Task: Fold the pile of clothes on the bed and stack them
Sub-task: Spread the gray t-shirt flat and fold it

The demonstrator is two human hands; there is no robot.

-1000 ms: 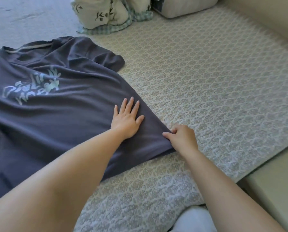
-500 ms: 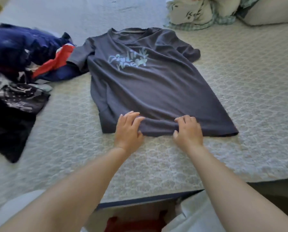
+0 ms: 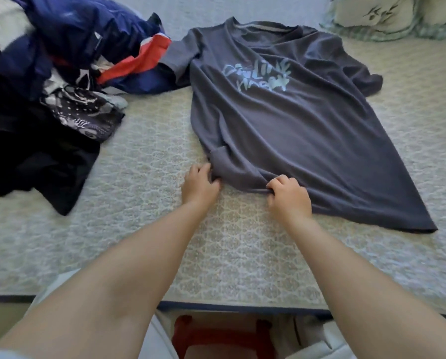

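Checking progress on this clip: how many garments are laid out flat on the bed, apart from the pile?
1: the grey T-shirt, spread centre-right, its hem gripped by the left hand and right hand. The pile at left may hide others.

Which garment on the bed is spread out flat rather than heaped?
The grey printed T-shirt, hem gripped by the left hand and right hand. The navy, red and black clothes lie heaped.

The grey T-shirt (image 3: 289, 130) is soft, matt knit cloth with a pale printed design. The bed cover (image 3: 149, 182) is textured woven cloth, matt, with a raised pattern.
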